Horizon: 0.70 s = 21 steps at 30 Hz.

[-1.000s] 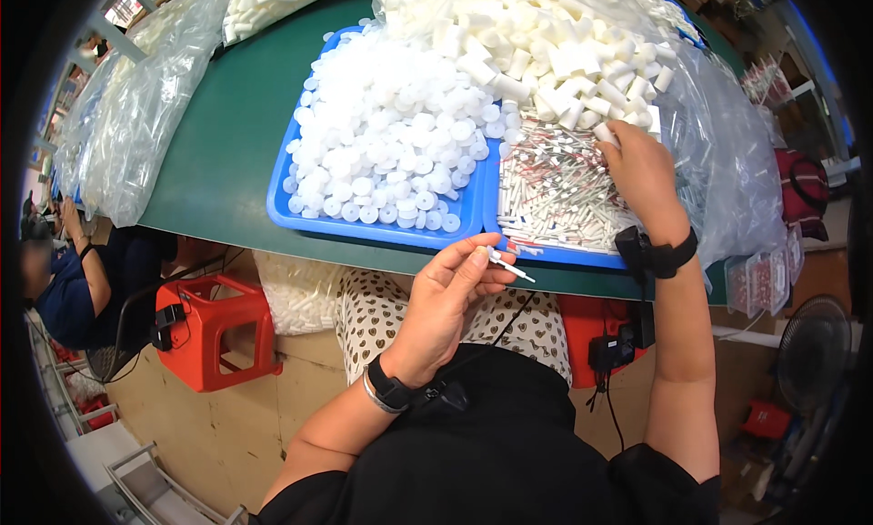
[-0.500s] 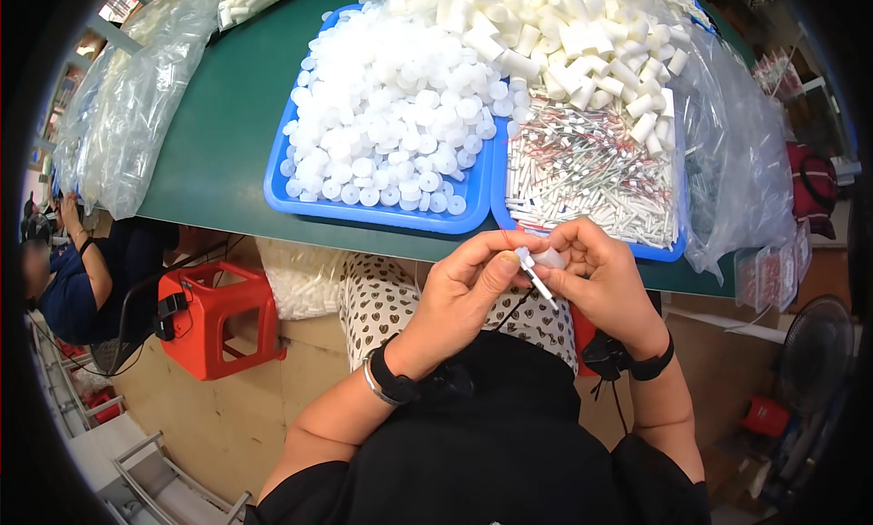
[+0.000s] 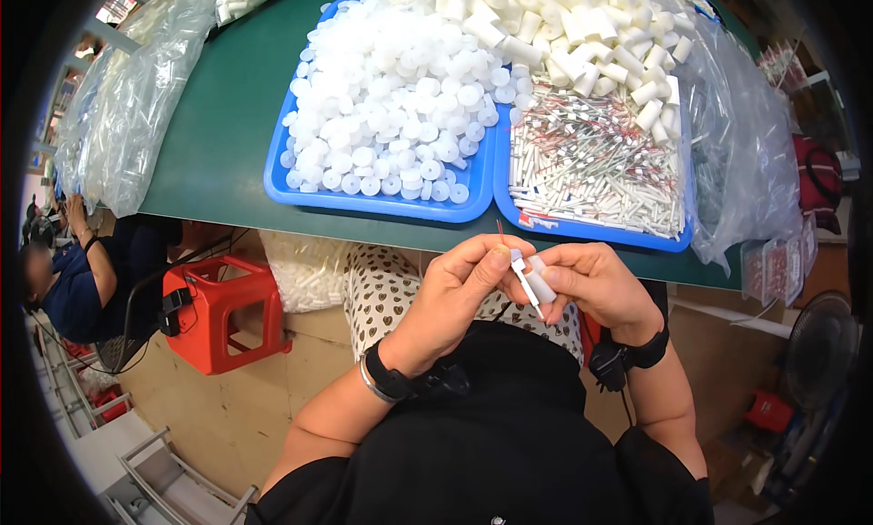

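Slim white rod (image 3: pixel 528 288) is held out over the person's lap, just short of the near edge of the green worktop (image 3: pixel 223 116). That worktop carries the supplies, set close along its near side, seemingly so that each kind lies within easy reach. Clear plastic bag (image 3: pixel 732 161) spreads across its right part, slack and wrinkled.

Two blue trays stand side by side. The left tray (image 3: pixel 382 207) holds a heap of translucent discs (image 3: pixel 391 116), piled up to its rim and more thinly along the near side. The right tray (image 3: pixel 600 237) holds a loose layer of white rods with red and dark leads (image 3: pixel 591 161), while cream foam cylinders (image 3: pixel 591 43) heap over its far end.

Both hands meet before the chest, probably to keep the small pieces steady and in sight. The right hand (image 3: pixel 596 284) grips one white cylinder (image 3: pixel 543 290) between its fingers; the left hand (image 3: pixel 455 284) pinches the rod near its upper, blocky end, leaving the lower end bare and tilted down to the right. Rod and cylinder lie close together; whether they touch, I cannot tell. Thin red wire (image 3: pixel 500 232) pokes up above the left fingers.
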Tool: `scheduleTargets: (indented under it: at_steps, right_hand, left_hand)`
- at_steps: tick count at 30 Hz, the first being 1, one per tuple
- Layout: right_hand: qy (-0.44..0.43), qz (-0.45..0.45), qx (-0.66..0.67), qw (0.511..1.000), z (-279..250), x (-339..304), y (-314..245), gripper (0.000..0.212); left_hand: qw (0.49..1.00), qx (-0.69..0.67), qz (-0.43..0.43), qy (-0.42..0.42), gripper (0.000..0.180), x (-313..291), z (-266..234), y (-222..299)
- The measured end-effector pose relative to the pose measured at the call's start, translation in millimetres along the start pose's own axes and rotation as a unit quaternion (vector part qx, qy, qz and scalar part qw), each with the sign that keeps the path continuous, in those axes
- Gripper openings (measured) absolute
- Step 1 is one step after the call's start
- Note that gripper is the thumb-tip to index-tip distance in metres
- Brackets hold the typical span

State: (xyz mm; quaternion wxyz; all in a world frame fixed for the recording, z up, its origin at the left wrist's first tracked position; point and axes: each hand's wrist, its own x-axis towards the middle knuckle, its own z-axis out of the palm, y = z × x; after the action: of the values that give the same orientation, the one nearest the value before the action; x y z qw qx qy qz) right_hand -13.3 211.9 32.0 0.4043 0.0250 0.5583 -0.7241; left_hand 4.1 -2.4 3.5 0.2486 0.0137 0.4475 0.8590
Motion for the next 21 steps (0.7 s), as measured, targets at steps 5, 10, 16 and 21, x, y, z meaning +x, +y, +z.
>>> scheduleTargets:
  at_steps: [5, 10, 16, 21]
  right_hand:
    - [0.09, -0.059, -0.145, 0.983, 22, -5, 3, 0.018]
    - [0.038, 0.001, -0.004, 0.999, 11, -6, 2, 0.019]
    - [0.033, -0.052, 0.044, 0.997, 6, -11, 11, 0.019]
    - [0.115, -0.087, -0.214, 0.966, 10, -36, -17, 0.012]
  left_hand:
    - [0.997, 0.008, -0.064, 0.03, 0.031, 0, 2, 5]
    - [0.997, 0.049, -0.054, 0.025, 0.027, -1, 1, -4]
    - [0.982, 0.19, -0.001, -0.003, 0.035, -3, 11, -1]
    - [0.998, 0.05, -0.048, 0.001, 0.052, 1, 17, -6]
